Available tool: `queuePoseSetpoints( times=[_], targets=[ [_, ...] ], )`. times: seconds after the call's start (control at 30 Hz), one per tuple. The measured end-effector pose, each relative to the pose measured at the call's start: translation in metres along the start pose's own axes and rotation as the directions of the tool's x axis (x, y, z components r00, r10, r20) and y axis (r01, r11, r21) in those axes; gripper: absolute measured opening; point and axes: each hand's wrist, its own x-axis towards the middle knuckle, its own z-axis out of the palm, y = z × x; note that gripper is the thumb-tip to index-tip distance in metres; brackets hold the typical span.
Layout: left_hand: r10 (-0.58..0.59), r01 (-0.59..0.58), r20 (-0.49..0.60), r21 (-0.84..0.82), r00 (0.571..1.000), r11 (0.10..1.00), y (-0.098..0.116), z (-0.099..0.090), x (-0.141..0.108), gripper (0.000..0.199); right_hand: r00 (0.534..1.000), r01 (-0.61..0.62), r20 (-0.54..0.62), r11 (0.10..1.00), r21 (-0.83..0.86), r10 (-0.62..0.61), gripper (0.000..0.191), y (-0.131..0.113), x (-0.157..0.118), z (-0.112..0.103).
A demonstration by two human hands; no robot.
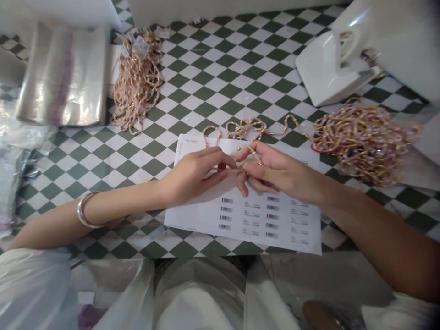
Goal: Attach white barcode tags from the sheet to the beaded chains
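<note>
- pink-and-gold beaded strand (245,129): long axis runs roughly left to right along the top edge of a white barcode-label sheet (240,224), one end dipping towards the fingertips
- right hand (282,172): fingers narrowly pinching the strand
- left hand (194,176): fingers close together, tips meeting the right hand's; any grip cannot be told
- tangled pink-and-gold bead bundles (364,146) beyond, on green-and-white checkered tiles (220,78)

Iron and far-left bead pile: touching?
Apart. The head view shows the iron and the bead pile with a wide stretch of checkered tabletop plainly between them.
</note>
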Motion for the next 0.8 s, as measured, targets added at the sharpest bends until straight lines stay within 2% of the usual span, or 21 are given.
queuePoseSetpoints(
  times=[0.1,0.17,0.37,0.6,0.8],
  targets=[
    [-0.022,0.022,-0.021,0.006,1.000,1.000,0.001,0.001,-0.001,0.012,0.999,-0.008,0.049,1.000,0.023,0.007,0.029,0.001,0.000,0.002],
    [-0.045,0.046,-0.060,0.007,0.997,0.999,0.001,0.001,-0.001,0.006,0.997,-0.004,0.071,1.000,0.019,0.002,0.028,0.001,0.000,0.003],
    [-0.041,0.042,-0.111,0.013,0.993,0.999,0.002,0.001,-0.001,0.006,0.998,-0.005,-0.055,1.000,-0.023,0.004,0.028,-0.001,0.000,0.006],
    [-0.004,0.009,-0.157,0.034,0.988,0.999,0.002,0.003,-0.001,0.005,0.989,-0.101,-0.116,0.989,-0.106,0.088,0.015,-0.009,0.003,0.011],
    [-0.049,0.053,-0.200,0.012,0.979,0.999,0.000,0.005,-0.001,0.004,0.987,-0.079,-0.141,0.996,-0.047,0.072,0.026,-0.003,0.003,0.009]
  ],
)
